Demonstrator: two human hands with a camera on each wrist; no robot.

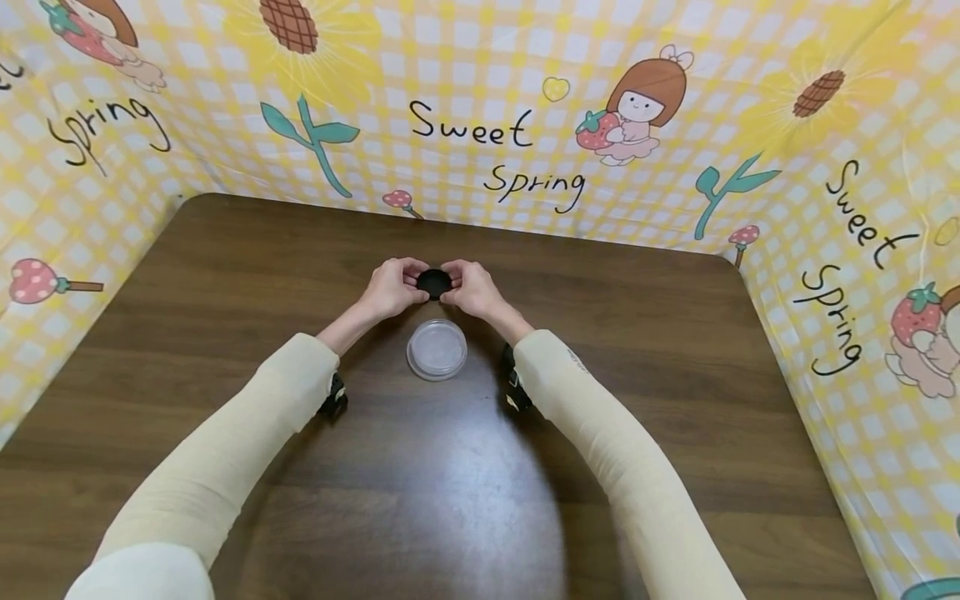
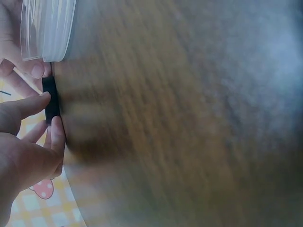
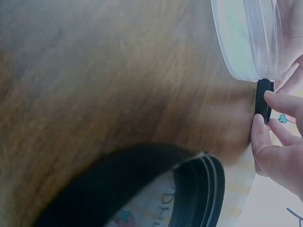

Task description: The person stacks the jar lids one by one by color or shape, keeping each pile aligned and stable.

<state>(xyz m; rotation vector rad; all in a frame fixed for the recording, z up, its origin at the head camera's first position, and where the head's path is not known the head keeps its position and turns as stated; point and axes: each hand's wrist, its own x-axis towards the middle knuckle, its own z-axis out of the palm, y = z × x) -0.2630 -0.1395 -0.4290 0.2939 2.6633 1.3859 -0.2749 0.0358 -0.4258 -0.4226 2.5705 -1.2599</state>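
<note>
A small round black disc (image 1: 434, 284), like a shallow lid, is held between both hands toward the far side of the table. My left hand (image 1: 392, 287) pinches its left edge, and my right hand (image 1: 474, 288) pinches the opposite edge. Seen edge-on in the left wrist view, the disc (image 2: 51, 101) has the left thumb on its rim and fingers at its side. In the right wrist view the right thumb and fingers grip the disc (image 3: 262, 101) likewise. Nearer me stands a round clear plastic tub (image 1: 437, 350), which neither hand touches.
The brown wooden table (image 1: 360, 500) has a curtain (image 1: 480, 75) with a yellow check print along its back and sides. Black wrist bands (image 1: 517, 392) show below the cream sleeves. A dark curved band (image 3: 128, 175) fills the lower part of the right wrist view.
</note>
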